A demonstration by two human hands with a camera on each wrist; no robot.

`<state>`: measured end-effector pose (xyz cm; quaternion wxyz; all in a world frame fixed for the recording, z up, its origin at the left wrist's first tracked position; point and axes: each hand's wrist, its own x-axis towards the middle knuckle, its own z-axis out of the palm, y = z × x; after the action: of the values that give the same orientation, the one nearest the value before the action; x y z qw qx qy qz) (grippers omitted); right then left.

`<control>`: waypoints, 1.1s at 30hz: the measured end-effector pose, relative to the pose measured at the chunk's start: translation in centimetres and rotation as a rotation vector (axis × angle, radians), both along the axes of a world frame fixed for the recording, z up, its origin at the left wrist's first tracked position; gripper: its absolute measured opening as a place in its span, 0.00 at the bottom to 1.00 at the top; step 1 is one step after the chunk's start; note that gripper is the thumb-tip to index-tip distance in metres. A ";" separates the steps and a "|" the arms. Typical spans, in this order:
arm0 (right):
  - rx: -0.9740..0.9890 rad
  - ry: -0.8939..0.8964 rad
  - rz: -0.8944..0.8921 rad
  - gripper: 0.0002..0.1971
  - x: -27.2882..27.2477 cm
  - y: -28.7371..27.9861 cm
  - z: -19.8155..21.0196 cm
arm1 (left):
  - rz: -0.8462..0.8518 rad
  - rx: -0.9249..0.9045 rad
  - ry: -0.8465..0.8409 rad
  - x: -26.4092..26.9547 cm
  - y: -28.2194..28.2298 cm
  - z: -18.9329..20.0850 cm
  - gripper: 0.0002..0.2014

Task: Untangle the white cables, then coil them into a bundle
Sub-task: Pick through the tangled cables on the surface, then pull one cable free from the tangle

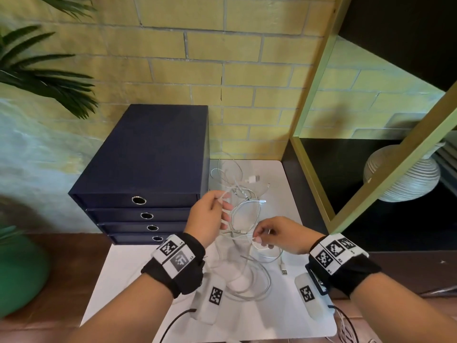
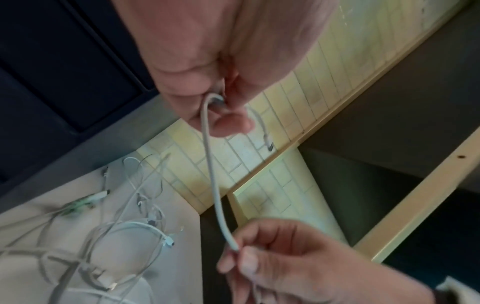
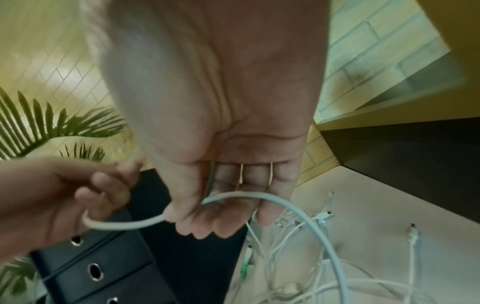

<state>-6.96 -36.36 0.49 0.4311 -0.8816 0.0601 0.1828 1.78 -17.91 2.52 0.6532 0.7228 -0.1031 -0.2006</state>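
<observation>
A tangle of white cables [image 1: 243, 194] lies on the white tabletop [image 1: 291, 194], with wider loops [image 1: 249, 285] nearer to me. My left hand [image 1: 223, 206] is raised above the tangle and grips one white cable [image 2: 211, 174], whose short end with a plug [image 2: 269, 144] hangs past the fingers. That cable runs down to my right hand [image 1: 259, 240], which pinches it between thumb and forefinger. In the right wrist view the cable [image 3: 130, 225] spans from my left hand [image 3: 85, 205] across my right fingers [image 3: 233, 222], then drops into the tangle [image 3: 298, 236].
A navy drawer box [image 1: 148, 169] stands just left of the cables. A yellow-framed dark shelf [image 1: 314, 95] with a ribbed vase [image 1: 405, 177] is on the right. A loose USB plug [image 1: 284, 269] lies near my right wrist. A green pot [image 1: 19, 273] and plant [image 1: 37, 70] are at left.
</observation>
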 end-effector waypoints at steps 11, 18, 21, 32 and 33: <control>-0.421 0.129 -0.139 0.12 -0.7 -4.2 -4.5 | 0.177 -0.330 -0.101 1.7 3.2 4.6 0.12; 0.032 0.120 -0.019 0.26 1.2 -0.4 -1.4 | 0.151 -0.404 -0.127 1.0 3.9 5.3 0.13; 0.068 0.108 -0.012 0.08 2.1 1.6 -2.4 | 0.163 -0.453 -0.118 0.6 3.8 5.8 0.11; 0.136 -0.004 -0.273 0.15 2.1 0.8 -2.8 | 0.252 -0.491 -0.173 0.7 5.9 6.9 0.07; 0.166 -0.075 -0.293 0.13 2.6 0.8 -1.4 | 0.241 -0.485 -0.160 0.6 5.9 6.7 0.06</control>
<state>-4.33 -35.56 -0.89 0.5262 -0.8310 0.1565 0.0893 2.36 -12.04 9.24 0.8161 0.5658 -0.1128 -0.0333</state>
